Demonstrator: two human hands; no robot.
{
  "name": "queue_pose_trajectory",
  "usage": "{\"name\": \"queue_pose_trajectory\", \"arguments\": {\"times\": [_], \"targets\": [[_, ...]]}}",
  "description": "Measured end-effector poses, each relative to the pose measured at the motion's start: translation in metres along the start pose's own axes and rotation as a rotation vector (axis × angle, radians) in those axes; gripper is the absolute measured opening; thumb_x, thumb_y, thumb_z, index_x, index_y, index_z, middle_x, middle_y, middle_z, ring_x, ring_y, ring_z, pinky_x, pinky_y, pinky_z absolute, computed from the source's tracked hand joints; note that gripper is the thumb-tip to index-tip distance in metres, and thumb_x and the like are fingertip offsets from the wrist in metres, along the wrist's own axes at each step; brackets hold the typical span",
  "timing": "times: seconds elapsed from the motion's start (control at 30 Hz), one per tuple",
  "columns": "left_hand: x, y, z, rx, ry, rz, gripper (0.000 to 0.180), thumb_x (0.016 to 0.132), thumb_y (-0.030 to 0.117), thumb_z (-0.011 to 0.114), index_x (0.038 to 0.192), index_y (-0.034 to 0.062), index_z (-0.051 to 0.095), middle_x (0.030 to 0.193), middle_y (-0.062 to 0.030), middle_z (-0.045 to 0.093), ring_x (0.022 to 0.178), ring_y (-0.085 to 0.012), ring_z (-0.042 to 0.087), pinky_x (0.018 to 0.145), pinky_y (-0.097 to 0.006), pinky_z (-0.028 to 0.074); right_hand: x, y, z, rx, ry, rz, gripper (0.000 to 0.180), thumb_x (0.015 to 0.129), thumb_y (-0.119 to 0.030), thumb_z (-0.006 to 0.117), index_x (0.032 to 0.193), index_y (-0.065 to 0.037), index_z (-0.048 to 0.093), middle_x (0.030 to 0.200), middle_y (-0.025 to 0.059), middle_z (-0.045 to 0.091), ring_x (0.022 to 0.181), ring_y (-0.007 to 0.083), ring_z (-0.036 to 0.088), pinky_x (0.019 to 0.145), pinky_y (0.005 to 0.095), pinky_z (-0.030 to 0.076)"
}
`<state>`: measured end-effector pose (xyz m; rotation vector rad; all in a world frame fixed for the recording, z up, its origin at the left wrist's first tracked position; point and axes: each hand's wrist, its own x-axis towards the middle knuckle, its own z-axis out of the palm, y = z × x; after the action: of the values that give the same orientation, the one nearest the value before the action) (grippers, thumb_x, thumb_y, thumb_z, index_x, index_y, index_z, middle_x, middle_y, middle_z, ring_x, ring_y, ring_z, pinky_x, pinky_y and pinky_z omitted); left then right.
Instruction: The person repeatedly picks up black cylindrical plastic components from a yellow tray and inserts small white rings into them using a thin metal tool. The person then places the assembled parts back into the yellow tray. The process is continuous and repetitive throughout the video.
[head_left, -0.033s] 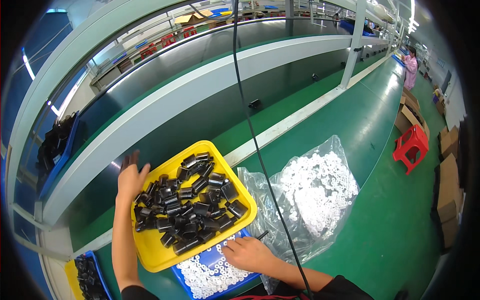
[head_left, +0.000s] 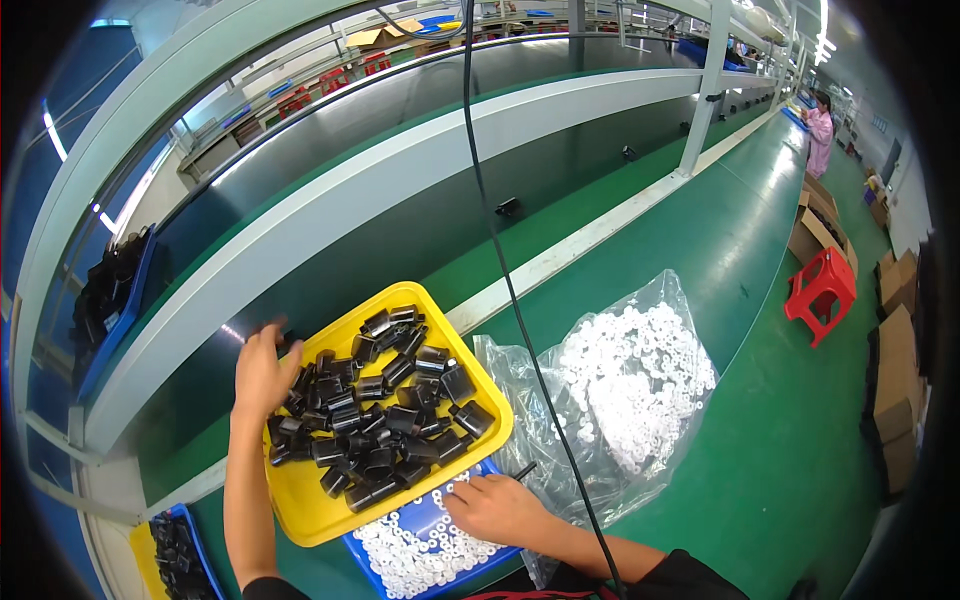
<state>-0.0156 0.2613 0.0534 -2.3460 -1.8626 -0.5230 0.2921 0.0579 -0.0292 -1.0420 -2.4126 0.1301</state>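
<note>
My left hand (head_left: 260,372) is at the far left rim of the yellow tray (head_left: 300,515), with a small black plastic part (head_left: 289,338) between thumb and fingertips, partly blurred. Many black cylindrical plastic parts (head_left: 372,387) lie heaped in that tray. Its near edge overlaps a blue tray (head_left: 425,515) of small white rings (head_left: 405,560). Over this blue tray, my right hand (head_left: 498,508) rests with curled fingers among the rings. A thin black rod (head_left: 525,470) sticks out from that hand; its other end is hidden.
A clear plastic bag (head_left: 640,380) of white rings lies on the green bench to the right. A black cable (head_left: 500,235) hangs across the view. Behind a rail, a conveyor carries a black part (head_left: 508,207). Far right are a red stool (head_left: 823,298) and a person in pink (head_left: 820,135).
My left hand has shifted slightly down toward the yellow tray, and its fingers have drawn closer together around a dark part. My right hand has stayed in place.
</note>
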Motion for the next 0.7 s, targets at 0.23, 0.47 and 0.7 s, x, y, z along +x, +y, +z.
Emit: {"name": "queue_pose_trajectory", "arguments": {"times": [0.23, 0.47, 0.7], "targets": [[-0.119, 0.071, -0.059, -0.333, -0.343, 0.013, 0.043, 0.087, 0.017, 0.065, 0.127, 0.0029, 0.056, 0.104, -0.0159, 0.06, 0.097, -0.0304, 0.06, 0.086, -0.039, 0.048, 0.008, -0.006, -0.002, 0.076, -0.015, -0.009, 0.009, 0.075, -0.015, 0.064, 0.078, -0.009, 0.058, 0.073, 0.003, 0.055, 0.066, 0.0183, 0.062, 0.059, 0.0318, 0.05], [-0.132, 0.063, -0.062, -0.528, -0.335, -0.022, 0.038, 0.083, 0.016, 0.072, 0.118, 0.0028, 0.063, 0.106, -0.0133, 0.064, 0.099, -0.0288, 0.06, 0.09, -0.038, 0.046, 0.009, -0.004, -0.001, 0.144, 0.037, 0.007, 0.014, 0.073, -0.016, 0.068, 0.077, -0.01, 0.056, 0.071, 0.0033, 0.056, 0.064, 0.02, 0.063, 0.059, 0.0337, 0.051], [-0.139, 0.047, -0.048, -0.525, -0.243, 0.006, 0.035, 0.074, 0.018, 0.08, 0.104, 0.0041, 0.068, 0.107, -0.0123, 0.065, 0.104, -0.0306, 0.057, 0.094, -0.04, 0.043, 0.01, -0.007, -0.002, 0.111, 0.005, 0.022, 0.013, 0.074, -0.016, 0.068, 0.08, -0.009, 0.058, 0.072, 0.0036, 0.055, 0.065, 0.0205, 0.063, 0.06, 0.0345, 0.051]]}}
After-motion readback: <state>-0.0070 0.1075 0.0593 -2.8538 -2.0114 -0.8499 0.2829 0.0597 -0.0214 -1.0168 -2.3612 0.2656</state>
